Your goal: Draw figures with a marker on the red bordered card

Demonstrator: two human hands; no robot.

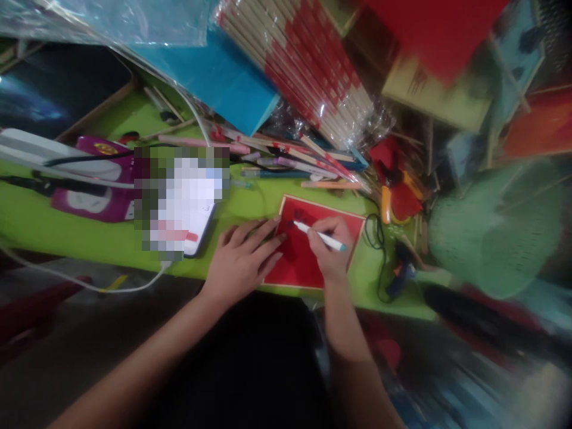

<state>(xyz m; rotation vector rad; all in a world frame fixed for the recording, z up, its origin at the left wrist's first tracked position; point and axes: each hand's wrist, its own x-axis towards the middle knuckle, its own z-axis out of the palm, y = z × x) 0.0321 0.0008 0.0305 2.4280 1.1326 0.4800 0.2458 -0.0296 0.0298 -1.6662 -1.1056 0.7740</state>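
Observation:
A red panel [297,262] with thin light wooden edging lies on the green table, with small dark marks near its upper left. My right hand [333,244] grips a white marker pen [328,239] with a teal end, its tip touching or just over the panel beside the marks. Flat at the panel's left edge rests my left hand [245,253], fingers spread and holding nothing. Left of that hand lies a phone [183,205], its screen partly pixelated, with a white cable plugged into its lower end.
Pens and sticks [295,164] lie behind the panel, below a plastic-wrapped bundle of red-and-tan sticks [304,65]. A purple power strip [89,199] is at left. Orange-handled scissors [402,199] and a green basket [496,226] are at right. The green table's [179,268] front edge is close to me.

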